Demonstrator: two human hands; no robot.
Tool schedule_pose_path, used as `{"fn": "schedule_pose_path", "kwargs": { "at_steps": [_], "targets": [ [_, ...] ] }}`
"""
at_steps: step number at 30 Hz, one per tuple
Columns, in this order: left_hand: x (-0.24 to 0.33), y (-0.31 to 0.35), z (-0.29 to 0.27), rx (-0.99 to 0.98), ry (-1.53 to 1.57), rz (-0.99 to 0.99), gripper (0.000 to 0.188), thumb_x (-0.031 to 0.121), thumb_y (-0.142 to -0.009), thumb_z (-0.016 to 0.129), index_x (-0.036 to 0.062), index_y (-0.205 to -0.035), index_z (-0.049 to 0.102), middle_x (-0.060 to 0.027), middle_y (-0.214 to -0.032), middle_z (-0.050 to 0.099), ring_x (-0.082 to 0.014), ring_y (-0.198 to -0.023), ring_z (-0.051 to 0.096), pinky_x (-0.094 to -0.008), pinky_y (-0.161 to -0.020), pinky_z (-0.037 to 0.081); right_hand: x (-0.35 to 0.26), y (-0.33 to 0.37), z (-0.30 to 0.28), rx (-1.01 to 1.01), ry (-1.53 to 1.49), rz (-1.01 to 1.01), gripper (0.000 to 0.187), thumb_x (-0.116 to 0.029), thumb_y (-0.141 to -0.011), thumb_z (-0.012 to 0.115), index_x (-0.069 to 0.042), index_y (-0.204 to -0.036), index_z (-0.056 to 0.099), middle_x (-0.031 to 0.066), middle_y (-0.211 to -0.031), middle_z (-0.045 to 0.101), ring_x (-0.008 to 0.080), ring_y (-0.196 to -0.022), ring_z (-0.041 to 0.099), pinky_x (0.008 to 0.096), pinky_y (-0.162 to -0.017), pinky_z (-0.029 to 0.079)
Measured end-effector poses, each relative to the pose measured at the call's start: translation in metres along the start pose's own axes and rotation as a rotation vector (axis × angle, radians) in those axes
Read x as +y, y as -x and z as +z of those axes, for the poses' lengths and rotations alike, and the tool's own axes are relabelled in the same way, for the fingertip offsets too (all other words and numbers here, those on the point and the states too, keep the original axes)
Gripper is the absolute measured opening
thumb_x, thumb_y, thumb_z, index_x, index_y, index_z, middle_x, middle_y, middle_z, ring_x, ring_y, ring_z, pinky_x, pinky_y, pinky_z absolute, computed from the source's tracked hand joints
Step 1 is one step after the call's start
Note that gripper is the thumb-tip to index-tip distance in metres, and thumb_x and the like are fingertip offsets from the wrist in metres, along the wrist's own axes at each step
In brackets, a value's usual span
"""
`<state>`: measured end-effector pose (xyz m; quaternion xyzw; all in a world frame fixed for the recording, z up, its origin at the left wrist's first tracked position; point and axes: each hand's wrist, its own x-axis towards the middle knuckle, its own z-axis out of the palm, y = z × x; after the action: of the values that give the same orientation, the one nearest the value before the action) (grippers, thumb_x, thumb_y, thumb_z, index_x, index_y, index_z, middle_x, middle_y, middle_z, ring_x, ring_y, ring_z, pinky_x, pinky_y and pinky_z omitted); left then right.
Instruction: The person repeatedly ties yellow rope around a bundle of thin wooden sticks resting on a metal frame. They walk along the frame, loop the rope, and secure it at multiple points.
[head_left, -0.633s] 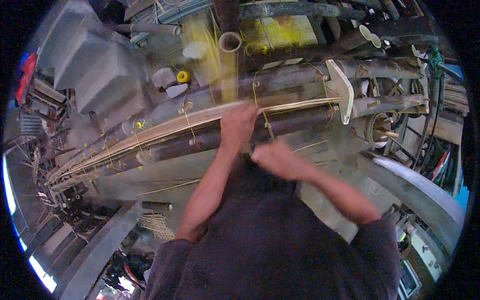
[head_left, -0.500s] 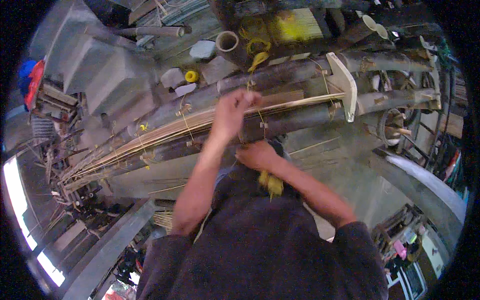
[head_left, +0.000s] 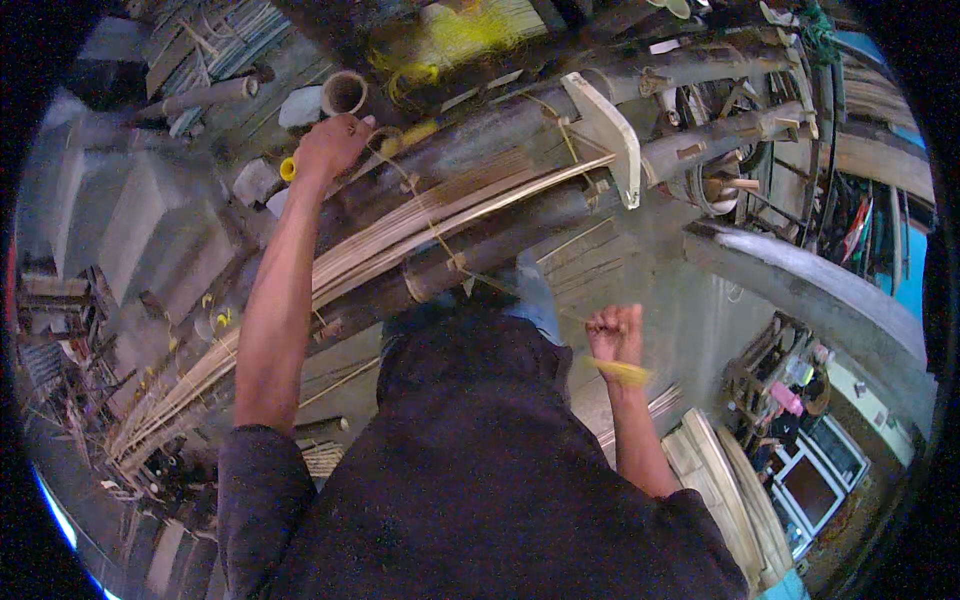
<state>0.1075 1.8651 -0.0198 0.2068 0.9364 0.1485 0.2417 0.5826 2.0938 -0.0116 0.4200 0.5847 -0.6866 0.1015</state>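
Head view: we see right hand [head_left: 617, 330] closed on yellow cord [head_left: 620, 371], line leading back over pale strips [head_left: 372, 250] lying between dark poles [head_left: 512, 233]. Left hand [head_left: 333, 148] curled, just beside brown tube [head_left: 345, 92]; whether it grips anything, we cannot tell.

Dark pole frame [head_left: 510, 234], with thin pale strips [head_left: 400, 238] lengthwise along it

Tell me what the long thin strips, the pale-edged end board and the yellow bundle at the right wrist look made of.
Long thin strips: likely bamboo or wood, seemingly unfinished; they look matt, tan and slender. End board: probably bare wood; it is a thick, matt slab. Yellow bundle: perhaps plastic or fibre cord; too blurred to tell its finish.
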Motion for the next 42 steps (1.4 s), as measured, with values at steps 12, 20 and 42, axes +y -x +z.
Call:
{"fn": "schedule_pose_path", "kwargs": {
  "at_steps": [12, 20, 42],
  "targets": [
    [0.223, 0.091, 0.053, -0.018, 0.06, 0.21, 0.019, 0.024, -0.091, 0.056, 0.0129, -0.101, 0.069, -0.0168, -0.093, 0.068, -0.0363, -0.082, 0.065, -0.0479, -0.071, 0.052, -0.093, -0.131, 0.006, -0.078, 0.617, -0.383, 0.025, -0.014, -0.086, 0.061, -0.001, -0.106, 0.066, 0.014, -0.098, 0.066, 0.025, -0.092, 0.062, 0.0382, -0.081, 0.049],
    [0.235, 0.101, 0.087, 0.475, 0.115, 0.245, 0.014, 0.02, -0.085, 0.062, 0.0088, -0.091, 0.067, -0.0102, -0.083, 0.068, -0.0325, -0.074, 0.065, -0.0443, -0.066, 0.051, -0.384, -0.08, 0.044, -0.745, 1.247, -1.365, 0.02, -0.015, -0.08, 0.063, -0.004, -0.096, 0.067, 0.0113, -0.082, 0.06, 0.0309, -0.079, 0.061, 0.0394, -0.066, 0.049],
    [0.254, 0.042, 0.0, 0.153, 1.082, 0.173, 0.032, 0.033, -0.096, 0.051, 0.0044, -0.089, 0.064, -0.0027, -0.076, 0.061, -0.0127, -0.067, 0.055, -0.0294, -0.061, 0.044, -0.117, -0.117, 0.042, -0.705, 1.144, -0.623, 0.019, -0.018, -0.087, 0.055, -0.012, -0.105, 0.056, 0.0173, -0.076, 0.064, 0.0372, -0.073, 0.064, 0.0492, -0.064, 0.049]
  ]
}}
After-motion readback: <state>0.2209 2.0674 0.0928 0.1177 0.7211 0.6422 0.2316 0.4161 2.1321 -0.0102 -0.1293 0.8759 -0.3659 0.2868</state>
